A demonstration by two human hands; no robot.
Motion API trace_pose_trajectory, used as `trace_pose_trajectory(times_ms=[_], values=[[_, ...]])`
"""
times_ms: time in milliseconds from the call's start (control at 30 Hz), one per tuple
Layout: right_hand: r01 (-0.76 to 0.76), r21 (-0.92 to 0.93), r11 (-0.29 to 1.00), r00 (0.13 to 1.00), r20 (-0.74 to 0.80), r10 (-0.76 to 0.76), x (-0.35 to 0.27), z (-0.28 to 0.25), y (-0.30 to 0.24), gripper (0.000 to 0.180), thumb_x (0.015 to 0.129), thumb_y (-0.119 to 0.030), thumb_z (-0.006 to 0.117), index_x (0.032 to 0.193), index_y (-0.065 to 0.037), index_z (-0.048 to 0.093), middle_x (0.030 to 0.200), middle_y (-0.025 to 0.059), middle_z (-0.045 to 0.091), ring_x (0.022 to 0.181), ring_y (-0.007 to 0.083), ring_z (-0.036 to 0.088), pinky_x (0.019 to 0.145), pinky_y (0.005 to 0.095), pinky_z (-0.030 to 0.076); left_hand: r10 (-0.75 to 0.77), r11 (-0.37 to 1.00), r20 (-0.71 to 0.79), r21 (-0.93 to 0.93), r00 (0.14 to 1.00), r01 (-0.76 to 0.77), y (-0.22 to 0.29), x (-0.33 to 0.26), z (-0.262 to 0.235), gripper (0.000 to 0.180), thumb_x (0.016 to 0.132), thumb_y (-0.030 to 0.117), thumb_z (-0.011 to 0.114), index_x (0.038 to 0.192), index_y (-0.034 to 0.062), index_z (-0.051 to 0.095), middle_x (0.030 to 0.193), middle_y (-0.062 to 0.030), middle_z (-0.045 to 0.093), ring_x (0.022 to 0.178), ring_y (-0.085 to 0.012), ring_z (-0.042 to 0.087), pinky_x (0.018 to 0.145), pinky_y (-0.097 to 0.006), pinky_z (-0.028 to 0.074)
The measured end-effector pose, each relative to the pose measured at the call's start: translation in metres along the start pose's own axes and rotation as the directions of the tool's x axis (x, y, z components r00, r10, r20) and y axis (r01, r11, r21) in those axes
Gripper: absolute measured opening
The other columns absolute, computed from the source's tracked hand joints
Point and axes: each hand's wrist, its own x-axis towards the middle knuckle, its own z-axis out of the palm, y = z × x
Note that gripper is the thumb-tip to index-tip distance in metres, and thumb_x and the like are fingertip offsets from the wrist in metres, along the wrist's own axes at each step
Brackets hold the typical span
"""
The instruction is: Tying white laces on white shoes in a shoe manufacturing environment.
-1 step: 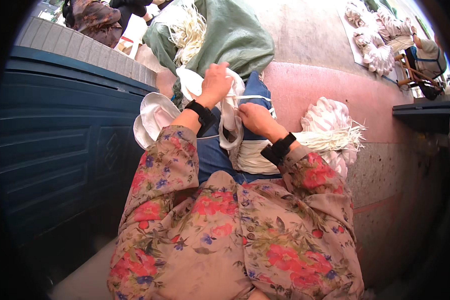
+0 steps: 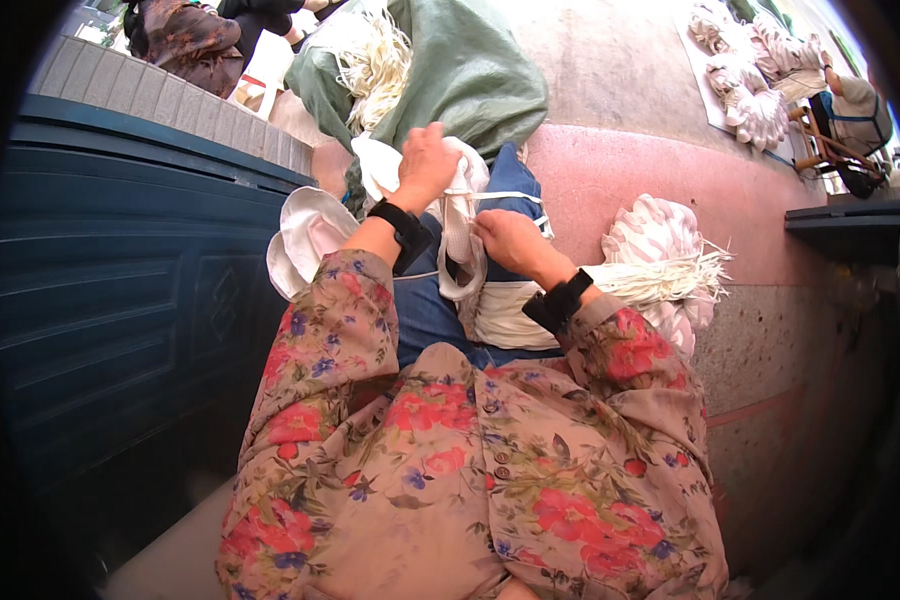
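Observation:
A white fabric piece (image 2: 375,165) with a looped, ribbed-looking edge lies over my jeans-covered knees. My left hand (image 2: 428,163) is closed at its upper part, with the fingertips bent away and partly hidden. My right hand (image 2: 510,240) pinches at the right side of the same fabric, close to a thin white strap (image 2: 507,195) that runs across my right knee. Its fingertips meet the cloth, though the exact grip is hard to make out. Another white, cup-shaped fabric piece (image 2: 305,235) with a pinkish inside rests by my left forearm.
Bundled pinkish-white rounded pieces (image 2: 655,235) with pale cords (image 2: 670,278) lie right of my lap. Ahead stands a green sack (image 2: 480,75) with a tangle of cream strips (image 2: 375,70). A dark blue panelled surface (image 2: 100,260) fills the left. Other people sit at upper left and upper right.
My left hand has shifted very slightly up and left. The rest looks the same.

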Motion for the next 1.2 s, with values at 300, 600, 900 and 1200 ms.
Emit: trace_pose_trajectory(times_ms=[300, 600, 900, 1200], values=[[0.164, 0.16, 0.973, 0.924, 0.321, -0.208, -0.055, -0.007, -0.041, 0.01, 0.073, -0.011, 0.051, 0.074, -0.002, 0.056, 0.068, 0.019, 0.056, 0.067, 0.0348, 0.056, 0.061, 0.0412, 0.045, -0.281, 0.538, 0.679, -0.473, 0.678, 0.698, -0.018, -0.002, -0.01, 0.033, 0.073, 0.034, 0.064, 0.089, 0.0071, 0.054, 0.069, -0.0018, 0.054, 0.054, -0.0078, 0.042, 0.044, -0.023, 0.027], [0.085, 0.0, 0.996, 0.986, 0.144, -0.084, -0.045, -0.083, -0.006, 0.017, 0.081, -0.018, 0.049, 0.083, -0.003, 0.056, 0.092, 0.0147, 0.056, 0.084, 0.0327, 0.054, 0.072, 0.0381, 0.044, -0.134, 0.99, -0.067, -0.046, 0.989, 0.132, -0.023, -0.009, 0.02, 0.038, 0.075, 0.027, 0.059, 0.099, -0.0028, 0.054, 0.085, -0.0151, 0.059, 0.081, -0.0278, 0.055, 0.075, -0.034, 0.041], [0.108, 0.032, 0.994, 0.994, 0.014, -0.109, 0.02, -0.015, 0.028, 0.021, 0.079, -0.019, 0.049, 0.082, 0.0, 0.059, 0.096, 0.0171, 0.055, 0.086, 0.034, 0.053, 0.076, 0.0394, 0.042, 0.372, 0.868, 0.58, 0.058, 0.725, -0.492, 0.023, -0.009, -0.025, 0.014, 0.074, 0.015, 0.055, 0.082, 0.0066, 0.063, 0.088, -0.0115, 0.056, 0.088, -0.0298, 0.049, 0.077, -0.037, 0.043], [0.162, -0.06, 0.985, 0.982, 0.104, -0.155, -0.008, 0.001, 0.017, 0.017, 0.076, -0.016, 0.048, 0.074, -0.001, 0.056, 0.074, 0.0164, 0.058, 0.073, 0.0335, 0.057, 0.066, 0.0408, 0.045, 0.449, 0.695, 0.696, 0.122, 0.56, -0.709, 0.034, -0.007, -0.016, 0.01, 0.067, 0.007, 0.055, 0.073, 0.0014, 0.061, 0.08, -0.0121, 0.058, 0.082, -0.0279, 0.055, 0.069, -0.038, 0.047]])
